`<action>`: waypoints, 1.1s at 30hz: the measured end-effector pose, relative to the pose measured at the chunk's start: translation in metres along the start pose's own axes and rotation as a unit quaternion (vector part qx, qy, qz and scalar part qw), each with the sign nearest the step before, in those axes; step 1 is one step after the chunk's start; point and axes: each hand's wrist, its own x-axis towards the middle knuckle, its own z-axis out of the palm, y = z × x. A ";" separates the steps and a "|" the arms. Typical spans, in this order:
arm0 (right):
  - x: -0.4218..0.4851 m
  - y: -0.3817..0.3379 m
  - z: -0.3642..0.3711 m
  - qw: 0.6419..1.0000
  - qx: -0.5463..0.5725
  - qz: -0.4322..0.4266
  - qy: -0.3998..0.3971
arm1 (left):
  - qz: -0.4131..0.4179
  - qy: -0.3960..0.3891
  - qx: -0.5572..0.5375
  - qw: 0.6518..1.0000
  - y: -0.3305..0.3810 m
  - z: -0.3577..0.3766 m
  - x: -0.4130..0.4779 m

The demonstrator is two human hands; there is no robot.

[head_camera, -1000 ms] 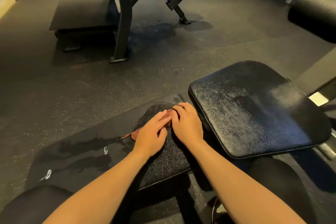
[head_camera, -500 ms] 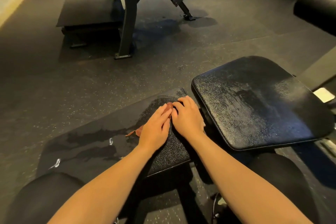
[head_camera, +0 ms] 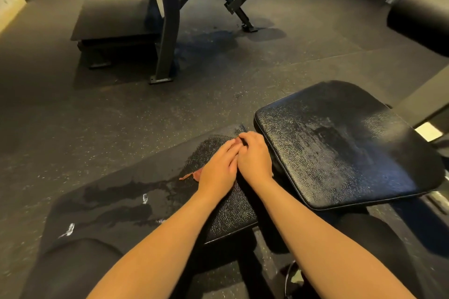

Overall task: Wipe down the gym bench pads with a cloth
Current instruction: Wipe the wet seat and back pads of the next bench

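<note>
Long bench pad (head_camera: 150,201): lies low across the front. Its near-left stretch carries dark wet streaks (head_camera: 121,201), and the far end is textured.

Seat pad (head_camera: 340,148): just beside that far end, raised, its surface mottled with a dull film.

Step in hand, as we judge it: wiping the far end of the long pad. To do it well we would:
- keep the palms flat and the pressure even;
- pull overlapping strokes along the pad toward the streaks, so no wet band is skipped;
- turn the cloth to a drier face before moving to the seat pad.

Left hand (head_camera: 217,170): flat, fingers straight and together, pressing down on the cloth.

Right hand (head_camera: 255,155): touching the left, side by side. Its fingers are bent at the knuckles, tips tucked down near the pad's far edge. We cannot tell whether they pinch the cloth or only rest on it.

Cloth (head_camera: 192,175): reddish-brown, on the long pad, almost wholly hidden under the hands. One corner pokes out just left of the left hand.
</note>
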 end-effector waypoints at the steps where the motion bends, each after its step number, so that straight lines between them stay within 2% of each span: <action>1: 0.005 -0.002 -0.001 1.000 -0.001 -0.006 -0.002 | -0.002 0.008 0.015 1.000 -0.006 -0.001 0.005; 4: 0.019 -0.002 0.000 1.000 -0.016 -0.026 -0.008 | -0.078 0.050 0.052 0.994 -0.032 -0.010 0.023; 6: 0.024 0.000 0.003 0.999 -0.021 -0.033 -0.021 | -0.151 0.072 0.041 0.985 -0.045 -0.016 0.033; 7: 0.024 0.001 0.005 0.999 -0.025 -0.036 -0.021 | -0.162 0.075 0.035 0.983 -0.045 -0.016 0.036; 9: 0.025 0.005 0.007 0.999 -0.009 -0.033 0.003 | -0.130 0.063 0.021 0.989 -0.037 -0.010 0.046; 12: 0.030 0.005 0.007 0.998 0.053 0.017 0.035 | -0.027 0.003 -0.031 0.999 -0.017 0.001 0.064; 14: 0.034 0.004 0.005 0.995 0.075 0.049 0.043 | -0.005 -0.013 -0.047 0.999 -0.011 0.007 0.074; 18: 0.030 0.002 0.006 0.998 0.048 0.004 0.036 | 0.002 0.022 -0.006 1.000 -0.018 0.006 0.071; 21: 0.025 0.005 0.010 0.998 -0.052 -0.025 -0.004 | -0.082 0.083 0.026 0.993 -0.034 -0.006 0.058; 24: 0.022 0.004 0.013 0.995 -0.090 -0.026 -0.017 | -0.126 0.097 0.029 0.987 -0.039 -0.011 0.055; 26: 0.023 0.002 0.011 0.997 -0.065 -0.029 -0.002 | -0.113 0.083 0.027 0.990 -0.033 -0.008 0.062; 30: 0.025 -0.001 0.004 0.999 0.020 0.003 0.028 | -0.030 -0.002 0.004 1.000 -0.017 0.004 0.077; 33: 0.024 -0.002 0.007 0.998 0.003 -0.051 0.040 | -0.026 0.009 -0.019 0.999 -0.016 0.008 0.080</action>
